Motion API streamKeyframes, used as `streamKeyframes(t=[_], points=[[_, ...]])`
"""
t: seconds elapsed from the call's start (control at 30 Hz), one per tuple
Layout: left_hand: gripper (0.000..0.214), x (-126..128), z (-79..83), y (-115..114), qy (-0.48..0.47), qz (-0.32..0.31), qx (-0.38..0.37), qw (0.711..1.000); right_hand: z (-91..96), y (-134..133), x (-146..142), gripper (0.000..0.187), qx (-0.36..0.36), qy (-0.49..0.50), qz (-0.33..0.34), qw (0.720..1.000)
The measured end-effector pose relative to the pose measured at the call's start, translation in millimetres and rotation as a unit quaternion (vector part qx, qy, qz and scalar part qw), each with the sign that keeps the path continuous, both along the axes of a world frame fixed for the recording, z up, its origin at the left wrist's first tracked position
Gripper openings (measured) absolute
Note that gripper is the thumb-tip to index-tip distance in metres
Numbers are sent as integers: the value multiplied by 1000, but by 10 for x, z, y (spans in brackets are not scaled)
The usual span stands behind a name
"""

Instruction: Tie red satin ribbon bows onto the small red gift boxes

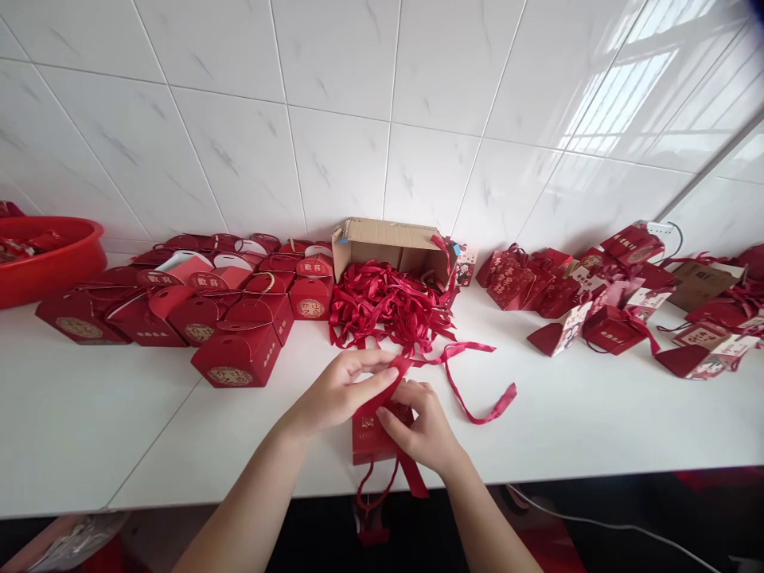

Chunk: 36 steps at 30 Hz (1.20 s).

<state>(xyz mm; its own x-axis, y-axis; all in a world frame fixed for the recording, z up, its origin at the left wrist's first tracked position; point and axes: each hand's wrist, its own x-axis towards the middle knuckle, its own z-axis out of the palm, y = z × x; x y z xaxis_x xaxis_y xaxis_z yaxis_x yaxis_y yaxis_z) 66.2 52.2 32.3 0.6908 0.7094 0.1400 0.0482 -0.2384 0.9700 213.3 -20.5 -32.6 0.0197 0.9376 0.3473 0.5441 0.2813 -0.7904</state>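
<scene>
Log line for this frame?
left hand: pinching red ribbon | right hand: at ribbon, over red box | box: on white table | ribbon pile: spilling from carton

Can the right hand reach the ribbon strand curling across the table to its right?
Probably yes: the ribbon strand lies on the white table with nothing visible between it and the right hand, though that hand is occupied at the red box.

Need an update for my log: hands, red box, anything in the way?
Left hand pinching ribbon, right hand beside it. Red box beneath, partly covered. Possible snag: ribbon pile close beyond.
</scene>
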Motion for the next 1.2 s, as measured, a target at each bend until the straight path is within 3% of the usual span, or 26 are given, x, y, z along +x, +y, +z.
streamKeyframes(t=[0.13, 0.3, 0.4, 0.57, 0.67, 0.87, 1.0, 1.2], points=[[32, 68, -96, 109, 8, -1, 32, 999, -61, 25, 35, 36, -5, 71, -19, 997], [26, -127, -384, 40, 82, 99, 122, 984, -79, 18, 51, 30, -27, 141, 15, 990], [15, -168, -536, -71, 86, 124, 124, 981, -75, 0, 62, 28, -30, 152, 21, 988], [16, -147, -660, -200, 51, 163, 92, 981, -130, -4, 31, 12, -42, 213, -15, 976], [14, -140, -683, -233, 44, 166, 96, 980, -175, -8, 4, 24, -35, 255, -36, 966], [4, -95, -740, -239, 36, 177, 140, 974, -166, -40, -1, 11, -4, 171, -50, 984], [10, -65, -825, -242, 11, 202, 148, 968, -151, -73, 9, 13, 9, 99, -47, 994], [13, -38, -899, -260, -9, 223, 149, 963, -219, -88, 20, 13, 3, 98, -79, 992]])
